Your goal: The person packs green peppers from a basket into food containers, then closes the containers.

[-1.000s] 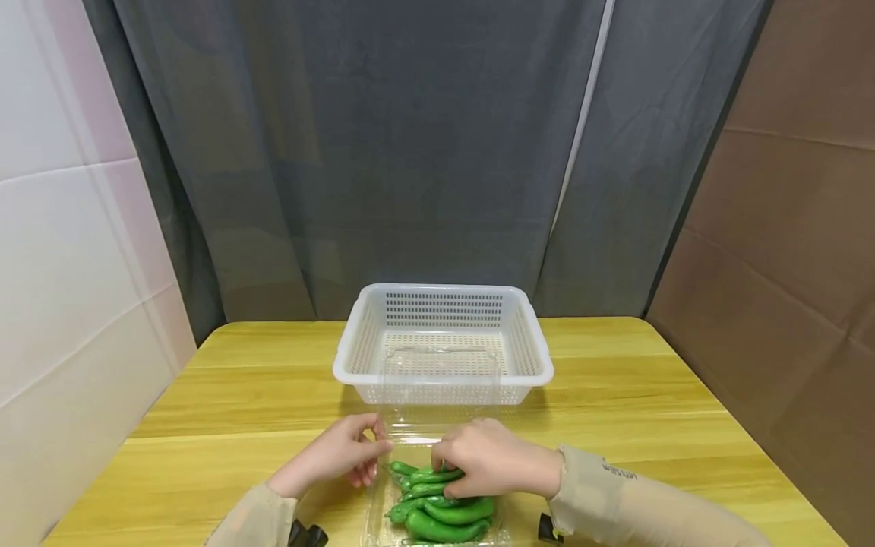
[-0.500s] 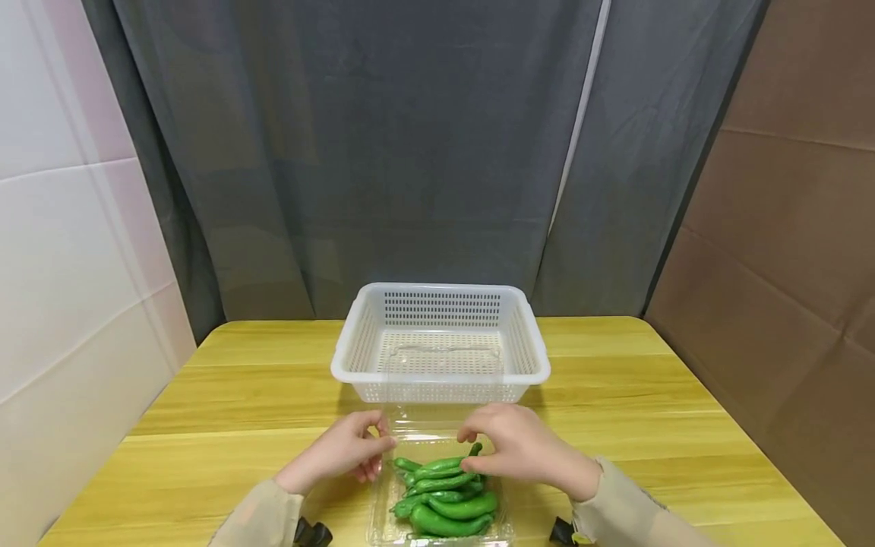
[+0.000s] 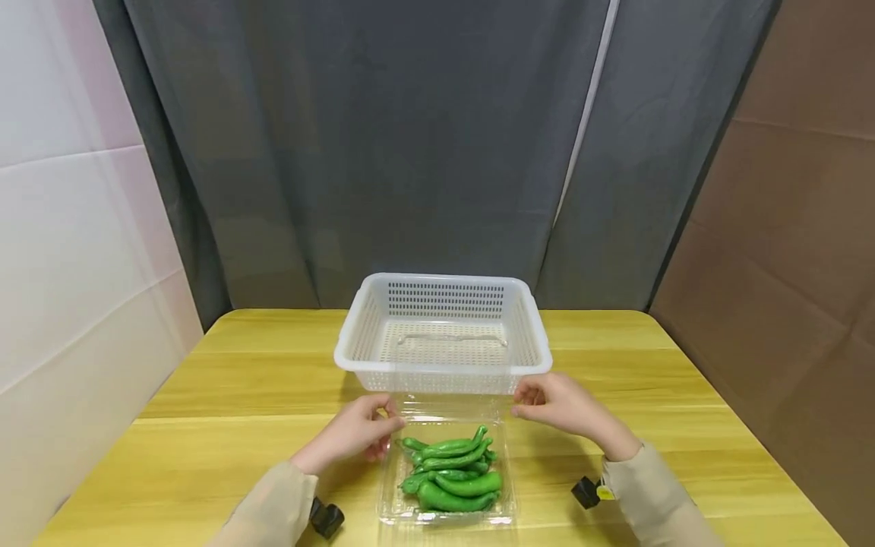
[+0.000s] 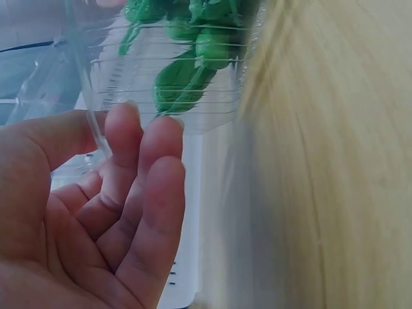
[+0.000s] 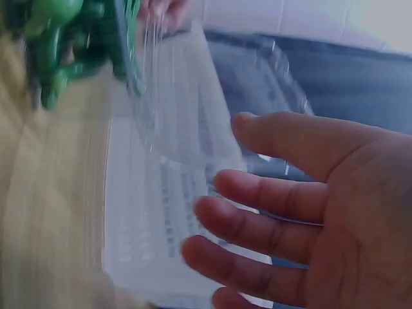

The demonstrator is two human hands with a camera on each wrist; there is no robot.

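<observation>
Your left hand pinches the far-left corner of the clear clamshell box, which sits on the near middle of the yellow table holding green peppers. Your right hand hovers at its far-right corner, fingers loosely spread, gripping nothing. The white basket stands just beyond.

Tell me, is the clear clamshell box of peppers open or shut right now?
Open. The clamshell box has its clear lid swung back over the white basket, and the green peppers lie uncovered.
</observation>
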